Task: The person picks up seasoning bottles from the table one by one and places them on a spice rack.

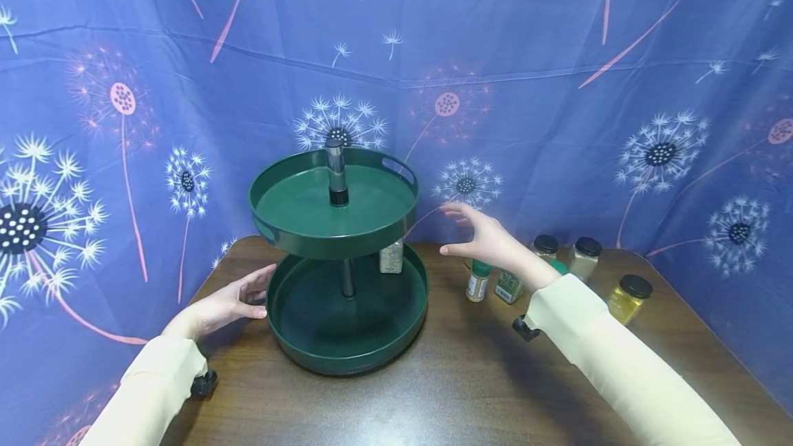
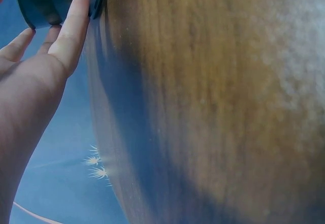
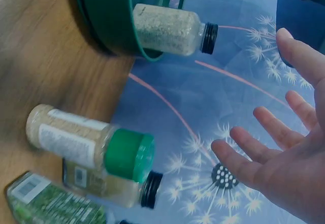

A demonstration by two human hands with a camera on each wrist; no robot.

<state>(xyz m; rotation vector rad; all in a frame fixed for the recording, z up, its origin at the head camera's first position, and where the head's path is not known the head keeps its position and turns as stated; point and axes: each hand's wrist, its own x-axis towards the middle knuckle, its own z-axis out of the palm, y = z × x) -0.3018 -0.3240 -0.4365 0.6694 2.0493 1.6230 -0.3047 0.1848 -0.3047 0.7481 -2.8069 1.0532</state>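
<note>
A green two-tier round tray stand has an upper tray point(image 1: 291, 205) and a lower tray point(image 1: 322, 325), joined by a metal post point(image 1: 336, 167). My left hand point(image 1: 223, 305) is at the lower tray's left side, thumb and fingers spread with the fingertips right at its wall. On the lower tray's back right stands a clear bottle of pale flakes point(image 3: 165, 28) with a black cap, partly hidden by the upper tray in the head view. My right hand point(image 1: 486, 236) is raised in the air right of the stand, fingers spread, holding nothing.
Below and beyond the right forearm stand a green-capped shaker point(image 1: 477, 284), a jar of green herbs point(image 1: 509, 288), black-capped jars point(image 1: 584, 261) and a jar of yellow contents point(image 1: 626, 301). A blue dandelion-print cloth point(image 1: 526, 88) hangs behind the wooden table point(image 1: 446, 377).
</note>
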